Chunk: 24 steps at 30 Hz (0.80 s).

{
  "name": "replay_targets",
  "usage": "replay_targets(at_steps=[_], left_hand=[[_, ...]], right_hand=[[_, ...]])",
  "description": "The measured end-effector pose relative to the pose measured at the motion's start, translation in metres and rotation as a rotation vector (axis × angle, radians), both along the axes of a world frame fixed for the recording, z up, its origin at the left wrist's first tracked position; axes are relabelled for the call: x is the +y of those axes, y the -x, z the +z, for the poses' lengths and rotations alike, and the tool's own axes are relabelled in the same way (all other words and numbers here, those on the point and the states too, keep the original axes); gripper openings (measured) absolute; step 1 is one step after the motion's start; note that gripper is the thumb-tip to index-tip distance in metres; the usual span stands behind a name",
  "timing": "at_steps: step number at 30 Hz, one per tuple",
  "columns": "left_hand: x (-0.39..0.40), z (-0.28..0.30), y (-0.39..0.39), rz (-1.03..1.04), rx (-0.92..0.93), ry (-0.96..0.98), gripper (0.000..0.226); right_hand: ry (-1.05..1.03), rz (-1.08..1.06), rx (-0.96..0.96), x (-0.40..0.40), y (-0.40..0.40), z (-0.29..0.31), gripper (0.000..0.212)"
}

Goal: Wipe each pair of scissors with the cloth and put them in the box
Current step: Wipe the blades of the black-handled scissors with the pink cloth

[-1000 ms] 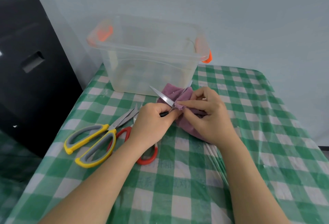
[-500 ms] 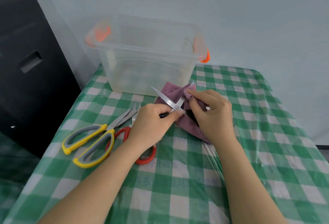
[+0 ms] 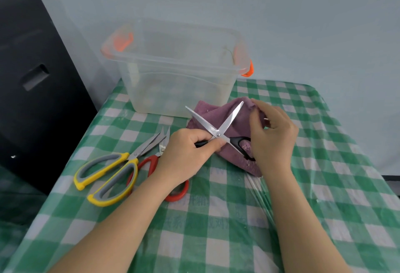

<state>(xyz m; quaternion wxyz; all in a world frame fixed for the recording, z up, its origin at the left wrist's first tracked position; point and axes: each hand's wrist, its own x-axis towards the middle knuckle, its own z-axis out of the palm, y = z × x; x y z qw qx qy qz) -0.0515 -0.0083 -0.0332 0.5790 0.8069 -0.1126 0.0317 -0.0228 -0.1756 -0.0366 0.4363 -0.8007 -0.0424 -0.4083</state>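
Both forearms reach toward twelve o'clock over the checked table (image 3: 216, 240). The left hand (image 3: 186, 153) grips one handle of the black scissors (image 3: 218, 130), blades spread in an X over the purple cloth (image 3: 218, 113). The right hand (image 3: 271, 136) pinches the cloth's edge. At nine o'clock lie the yellow scissors (image 3: 112, 175) and red scissors (image 3: 151, 162). Beyond, at twelve, the clear box (image 3: 179, 82) looks empty, though its walls are cloudy.

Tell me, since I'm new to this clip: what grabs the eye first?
The black scissors, blades spread wide, at the middle of the table: the left hand grips one handle, and the right hand pinches the purple cloth beneath. Yellow scissors and red scissors lie to the left; a clear box stands behind.
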Motion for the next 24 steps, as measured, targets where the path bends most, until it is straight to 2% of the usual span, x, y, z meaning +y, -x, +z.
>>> replay_targets(at_steps=[2, 5, 7, 9, 14, 18, 21, 24], left_hand=[[0.000, 0.000, -0.001, 0.017, 0.033, 0.042, 0.027], [0.001, 0.001, -0.003, 0.059, 0.091, 0.100, 0.025], [0.001, 0.002, -0.002, 0.062, 0.085, 0.093, 0.026], [0.001, 0.002, -0.002, 0.064, 0.066, 0.067, 0.027], [0.001, 0.001, -0.002, 0.052, 0.032, 0.002, 0.027], [0.001, -0.001, -0.002, 0.026, -0.016, -0.054, 0.036], [0.000, 0.001, -0.001, -0.002, -0.012, -0.054, 0.030], [0.001, 0.003, 0.000, -0.009, 0.028, 0.011, 0.023]], right_hand=[[-0.032, -0.002, -0.065, 0.003, 0.004, 0.005, 0.018], [0.112, 0.107, -0.160, 0.007, 0.007, 0.006, 0.016], [0.250, 0.224, -0.136, 0.008, 0.005, 0.002, 0.015], [0.303, 0.279, -0.078, 0.009, 0.002, -0.002, 0.017], [0.181, 0.186, -0.020, 0.007, 0.001, -0.006, 0.015], [0.089, 0.078, -0.029, 0.007, 0.002, -0.002, 0.020], [0.018, -0.001, 0.043, 0.005, 0.002, 0.001, 0.018], [-0.123, 0.022, 0.113, 0.004, 0.005, 0.007, 0.014]])
